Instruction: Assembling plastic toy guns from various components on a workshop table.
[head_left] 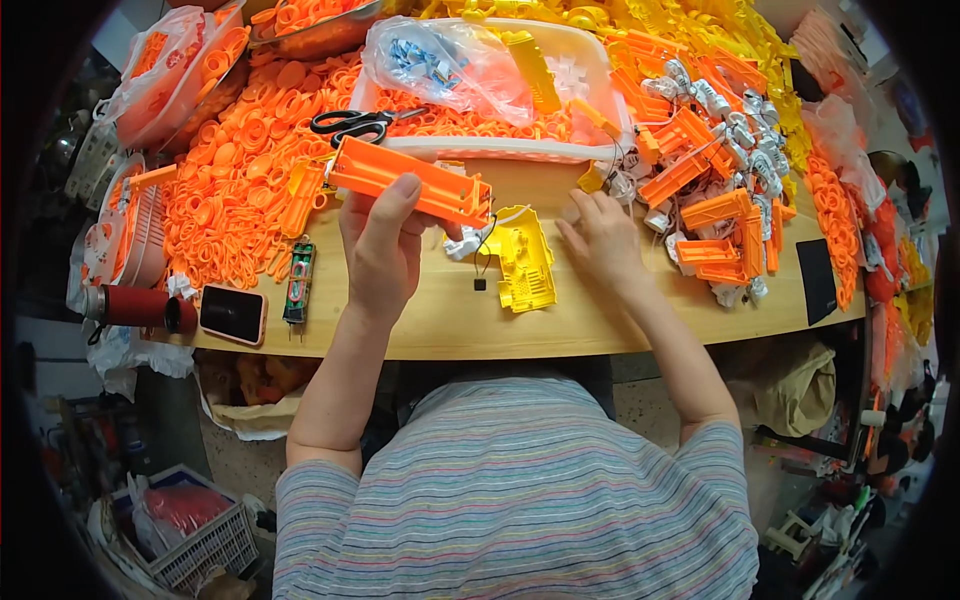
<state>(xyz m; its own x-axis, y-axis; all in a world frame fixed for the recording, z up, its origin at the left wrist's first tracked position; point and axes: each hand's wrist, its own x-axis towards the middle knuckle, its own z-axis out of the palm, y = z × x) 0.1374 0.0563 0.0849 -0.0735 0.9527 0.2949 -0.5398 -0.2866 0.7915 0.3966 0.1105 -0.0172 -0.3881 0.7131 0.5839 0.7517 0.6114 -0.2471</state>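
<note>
My left hand (382, 245) is closed round a long orange plastic housing (415, 182), thumb on its near side, and holds it raised over the table. Dark wires hang below the housing to a small black square piece (480, 285), beside a white part (463, 243). To the right of these lies a yellow pistol-shaped shell half (527, 262), its ribbed inside facing up. My right hand (608, 240) rests at the table to the right of the shell, fingers stretched forward. A small yellow piece (592, 179) lies just beyond its fingertips; contact cannot be made out.
A white bin (470, 149) with orange parts and bags stands behind, black scissors (355, 124) at its left. Orange pieces (235, 190) heap at left; orange housings with white motors (715, 150) pile at right. A phone (233, 314), red flask (135, 305) and battery pack (299, 282) lie front left.
</note>
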